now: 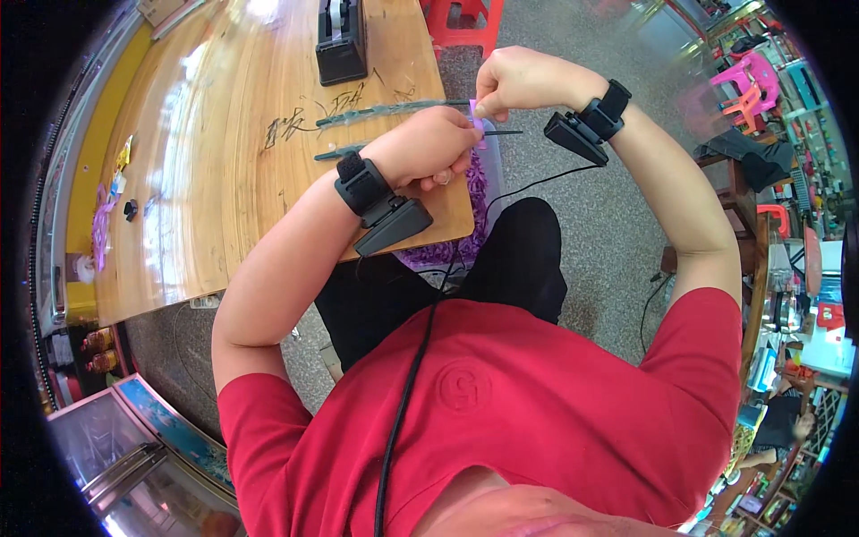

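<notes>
A small purple strip (pixel 478 134) hangs between my hands just past the right edge of the wooden table (pixel 215 161). My left hand (pixel 420 143) is closed at its lower end, with the fingertips pinched together. My right hand (pixel 521 80) pinches the strip's upper end between thumb and fingers. A thin dark rod (pixel 508 132) sticks out to the right beyond my left fingertips; my left hand hides where it comes from. On the tabletop, a dark green stick (pixel 385 110) with a shiny clear wrap lies beyond my left hand. Part of a second green stick (pixel 335 153) shows beside my left wrist.
Below the table's right edge stands a clear container with many purple pieces (pixel 479 183). A black tape dispenser (pixel 342 61) sits at the far side of the table. Purple ribbon (pixel 100 228) lies at its left. Beyond is a red stool (pixel 465 34). A black cable runs down my chest.
</notes>
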`<action>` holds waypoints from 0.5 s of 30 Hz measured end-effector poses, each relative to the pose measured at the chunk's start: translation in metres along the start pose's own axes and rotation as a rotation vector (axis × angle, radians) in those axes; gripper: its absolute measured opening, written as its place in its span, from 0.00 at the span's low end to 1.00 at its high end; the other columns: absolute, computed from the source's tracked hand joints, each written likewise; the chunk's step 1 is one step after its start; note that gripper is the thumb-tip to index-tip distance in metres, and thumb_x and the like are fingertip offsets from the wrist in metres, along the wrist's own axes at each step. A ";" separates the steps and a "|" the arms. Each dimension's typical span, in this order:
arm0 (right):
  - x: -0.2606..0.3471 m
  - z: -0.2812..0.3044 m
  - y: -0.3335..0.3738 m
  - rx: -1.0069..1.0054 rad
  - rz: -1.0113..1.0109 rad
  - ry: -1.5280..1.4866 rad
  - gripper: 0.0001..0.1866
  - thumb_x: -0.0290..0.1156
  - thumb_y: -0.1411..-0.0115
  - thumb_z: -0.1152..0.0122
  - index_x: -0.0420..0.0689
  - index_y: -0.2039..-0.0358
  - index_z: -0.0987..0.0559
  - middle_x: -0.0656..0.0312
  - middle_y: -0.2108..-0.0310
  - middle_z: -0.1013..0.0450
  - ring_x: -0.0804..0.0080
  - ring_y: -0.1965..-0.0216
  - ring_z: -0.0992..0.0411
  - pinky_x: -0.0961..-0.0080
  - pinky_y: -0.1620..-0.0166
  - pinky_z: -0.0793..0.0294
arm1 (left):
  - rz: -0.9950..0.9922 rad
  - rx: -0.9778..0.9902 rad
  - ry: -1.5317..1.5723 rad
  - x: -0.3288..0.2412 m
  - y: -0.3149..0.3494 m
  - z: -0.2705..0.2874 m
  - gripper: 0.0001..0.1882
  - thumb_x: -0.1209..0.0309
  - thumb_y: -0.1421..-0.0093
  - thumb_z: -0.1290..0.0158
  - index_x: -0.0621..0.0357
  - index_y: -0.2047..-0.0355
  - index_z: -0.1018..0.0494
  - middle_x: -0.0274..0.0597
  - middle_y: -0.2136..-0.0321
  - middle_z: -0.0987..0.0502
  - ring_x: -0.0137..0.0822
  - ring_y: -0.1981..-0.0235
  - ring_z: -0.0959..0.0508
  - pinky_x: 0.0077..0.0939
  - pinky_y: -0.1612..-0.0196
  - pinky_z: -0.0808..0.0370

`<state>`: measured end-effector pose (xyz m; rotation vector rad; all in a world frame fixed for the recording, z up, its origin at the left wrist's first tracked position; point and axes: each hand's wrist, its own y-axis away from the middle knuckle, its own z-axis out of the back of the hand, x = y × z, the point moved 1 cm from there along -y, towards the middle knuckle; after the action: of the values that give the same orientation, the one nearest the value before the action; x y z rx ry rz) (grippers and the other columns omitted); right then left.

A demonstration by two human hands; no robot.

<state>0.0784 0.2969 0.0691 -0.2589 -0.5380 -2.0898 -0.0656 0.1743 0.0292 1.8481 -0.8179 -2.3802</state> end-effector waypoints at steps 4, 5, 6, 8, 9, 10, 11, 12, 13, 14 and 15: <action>0.002 -0.002 0.004 -0.029 -0.116 0.098 0.17 0.42 0.49 0.32 0.38 0.74 0.18 0.57 0.78 0.21 0.70 0.75 0.23 0.72 0.69 0.25 | -0.006 -0.002 0.014 -0.002 0.001 -0.001 0.16 0.62 0.32 0.56 0.60 0.72 0.30 0.31 0.84 0.33 0.24 0.90 0.34 0.21 0.90 0.38; 0.004 -0.002 0.004 -0.046 -0.146 0.124 0.20 0.45 0.51 0.31 0.38 0.74 0.18 0.56 0.78 0.22 0.67 0.74 0.22 0.71 0.68 0.25 | -0.010 -0.008 0.020 0.000 0.001 0.000 0.16 0.62 0.32 0.56 0.60 0.72 0.30 0.31 0.84 0.33 0.23 0.90 0.34 0.20 0.90 0.38; 0.005 -0.004 0.005 -0.046 -0.142 0.124 0.20 0.45 0.51 0.31 0.38 0.74 0.18 0.56 0.78 0.22 0.67 0.74 0.22 0.71 0.68 0.25 | -0.008 -0.012 0.020 0.000 0.002 0.000 0.16 0.62 0.32 0.56 0.60 0.72 0.30 0.31 0.84 0.33 0.23 0.90 0.34 0.20 0.90 0.38; 0.006 -0.008 0.012 -0.250 -0.047 0.195 0.21 0.48 0.52 0.30 0.39 0.75 0.19 0.55 0.79 0.23 0.65 0.73 0.23 0.69 0.68 0.25 | 0.002 -0.015 0.056 0.001 0.002 -0.002 0.12 0.65 0.31 0.56 0.60 0.68 0.31 0.30 0.85 0.34 0.20 0.92 0.39 0.17 0.91 0.43; 0.007 -0.008 0.015 -0.250 -0.049 0.194 0.21 0.48 0.52 0.30 0.39 0.75 0.19 0.55 0.79 0.23 0.65 0.73 0.23 0.69 0.68 0.25 | 0.003 -0.014 0.055 0.001 0.001 -0.002 0.12 0.65 0.31 0.56 0.60 0.68 0.31 0.30 0.85 0.34 0.20 0.92 0.39 0.17 0.91 0.43; 0.008 -0.007 0.018 -0.262 -0.057 0.208 0.21 0.48 0.53 0.30 0.40 0.76 0.19 0.55 0.79 0.24 0.64 0.74 0.23 0.68 0.68 0.26 | -0.010 -0.014 0.038 0.002 0.000 -0.001 0.14 0.64 0.31 0.56 0.60 0.70 0.31 0.31 0.85 0.34 0.22 0.91 0.37 0.19 0.91 0.41; 0.008 -0.006 0.020 -0.274 -0.064 0.222 0.21 0.48 0.53 0.29 0.41 0.76 0.20 0.55 0.80 0.25 0.62 0.74 0.24 0.66 0.69 0.26 | -0.023 -0.015 0.021 0.002 0.000 0.000 0.16 0.62 0.32 0.56 0.60 0.73 0.31 0.31 0.85 0.33 0.24 0.90 0.35 0.21 0.90 0.39; 0.006 -0.007 0.020 -0.275 -0.066 0.221 0.21 0.48 0.53 0.29 0.41 0.76 0.20 0.55 0.80 0.25 0.62 0.74 0.24 0.66 0.69 0.26 | -0.023 -0.014 0.020 0.001 0.000 -0.001 0.16 0.62 0.32 0.56 0.60 0.73 0.31 0.31 0.85 0.33 0.24 0.90 0.35 0.21 0.90 0.39; 0.002 -0.008 0.019 -0.243 -0.093 0.161 0.19 0.46 0.52 0.30 0.41 0.77 0.21 0.57 0.79 0.26 0.63 0.74 0.26 0.67 0.68 0.27 | -0.019 -0.005 0.025 0.001 0.000 -0.001 0.16 0.62 0.32 0.55 0.60 0.73 0.31 0.31 0.85 0.33 0.24 0.90 0.35 0.21 0.90 0.39; -0.002 -0.010 0.017 -0.211 -0.119 0.101 0.18 0.43 0.51 0.30 0.41 0.79 0.23 0.59 0.78 0.27 0.64 0.73 0.27 0.67 0.67 0.28 | -0.014 0.005 0.029 0.000 0.000 -0.001 0.15 0.62 0.32 0.55 0.60 0.73 0.31 0.31 0.84 0.33 0.24 0.90 0.35 0.21 0.90 0.39; -0.007 -0.013 0.016 -0.212 -0.119 0.101 0.18 0.43 0.51 0.30 0.41 0.79 0.23 0.59 0.78 0.27 0.64 0.73 0.27 0.67 0.67 0.28 | -0.014 0.004 0.028 0.000 0.000 -0.001 0.15 0.62 0.32 0.55 0.60 0.73 0.31 0.31 0.84 0.33 0.24 0.90 0.35 0.21 0.90 0.39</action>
<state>0.0956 0.2885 0.0594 -0.2468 -0.2766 -2.2646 -0.0649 0.1742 0.0291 1.8909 -0.8103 -2.3569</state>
